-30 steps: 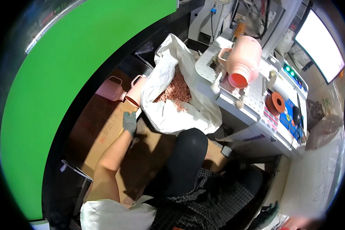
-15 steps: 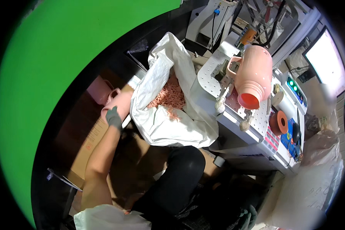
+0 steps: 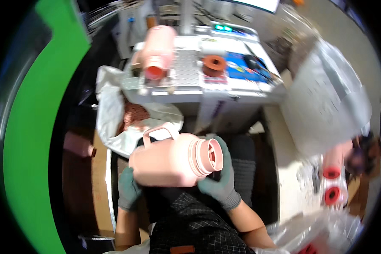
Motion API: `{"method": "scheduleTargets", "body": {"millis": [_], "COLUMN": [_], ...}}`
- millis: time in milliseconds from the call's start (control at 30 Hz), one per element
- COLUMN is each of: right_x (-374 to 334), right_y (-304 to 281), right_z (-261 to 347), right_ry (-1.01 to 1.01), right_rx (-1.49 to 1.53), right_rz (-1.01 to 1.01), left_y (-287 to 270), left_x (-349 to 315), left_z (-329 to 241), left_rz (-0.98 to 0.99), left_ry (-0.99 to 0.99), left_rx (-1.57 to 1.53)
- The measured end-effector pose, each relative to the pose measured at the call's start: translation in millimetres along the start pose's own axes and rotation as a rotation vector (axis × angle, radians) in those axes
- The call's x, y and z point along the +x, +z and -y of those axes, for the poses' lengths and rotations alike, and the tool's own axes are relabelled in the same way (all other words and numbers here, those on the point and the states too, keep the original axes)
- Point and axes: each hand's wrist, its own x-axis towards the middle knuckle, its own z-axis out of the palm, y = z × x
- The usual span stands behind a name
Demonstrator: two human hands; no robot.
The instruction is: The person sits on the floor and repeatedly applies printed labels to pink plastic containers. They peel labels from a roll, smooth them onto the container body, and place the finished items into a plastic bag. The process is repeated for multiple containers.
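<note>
A pink plastic jug body (image 3: 165, 163) with a loop handle lies sideways above my lap, its threaded open neck pointing right. My gloved left hand (image 3: 129, 189) grips its base end. Around the neck end wraps my gloved right hand (image 3: 222, 182), with the thumb under the rim and the fingers behind it. Just beyond the jug body, a white woven sack (image 3: 110, 91) gapes, with pink plastic shavings (image 3: 134, 115) inside. A second pink jug (image 3: 161, 46) is mounted on the white machine, mouth toward me. Another pink jug (image 3: 77, 144) lies at the left by a cardboard box (image 3: 100, 186).
The white machine table (image 3: 184, 95) spans the far side, holding a brown ring (image 3: 214, 65), a blue sheet (image 3: 241, 67) and a control box with green lights (image 3: 235, 30). At right stand a large white bag (image 3: 326, 101) and pink parts with red openings (image 3: 332, 195).
My view has swung right. The jug body, earlier in my left hand beside the box, is now over my lap. My right hand has come up and taken hold of its neck end.
</note>
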Motion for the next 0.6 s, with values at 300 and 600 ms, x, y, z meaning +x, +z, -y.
{"method": "scheduleTargets", "body": {"millis": [300, 600], "right_x": [-98, -89], "right_y": [-63, -89], "right_z": [35, 71], "right_ry": [0.075, 0.158], "right_rx": [-0.343, -1.027], "right_rz": [0.005, 0.518], "left_y": [130, 166], "left_x": [-2, -25], "left_z": [-156, -169], "left_rz": [0.591, 0.685], "left_ry": [0.830, 0.923], "left_rx": [-0.075, 0.218]}}
